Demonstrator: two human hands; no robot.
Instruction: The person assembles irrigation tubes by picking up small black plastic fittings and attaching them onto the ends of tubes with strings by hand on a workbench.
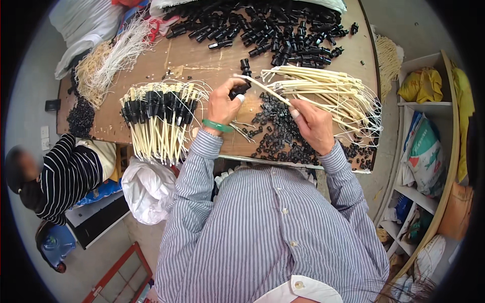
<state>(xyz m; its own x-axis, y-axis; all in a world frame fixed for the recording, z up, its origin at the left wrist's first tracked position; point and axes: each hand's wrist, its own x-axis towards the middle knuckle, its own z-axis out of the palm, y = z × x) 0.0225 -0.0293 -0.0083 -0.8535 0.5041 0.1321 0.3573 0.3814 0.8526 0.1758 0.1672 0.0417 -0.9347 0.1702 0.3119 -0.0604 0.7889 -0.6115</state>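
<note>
My left hand (pixel 222 107), with a green bangle at its wrist, is closed around a black ribbed plastic fitting (pixel 240 90). Between the thumb and fingers of my right hand (pixel 314 123) is a cream sleeved cord (pixel 273 92), slanting up toward the left hand. Whether its tip touches the fitting I cannot tell. Just beyond my left hand is another black fitting (pixel 245 65). A bundle of cream sleeved cords (pixel 323 88) with thin white ends lies beyond my right hand. Small black plastic pieces (pixel 278 123) are scattered between and under my hands.
Many black fittings (pixel 283 35) cover the table's far side. To the left lie cords with fittings attached (pixel 156 108), white strings (pixel 118 58) and a pile of tiny black parts (pixel 81 118). A shelf (pixel 429 107) stands right; another person (pixel 70 161) is at left.
</note>
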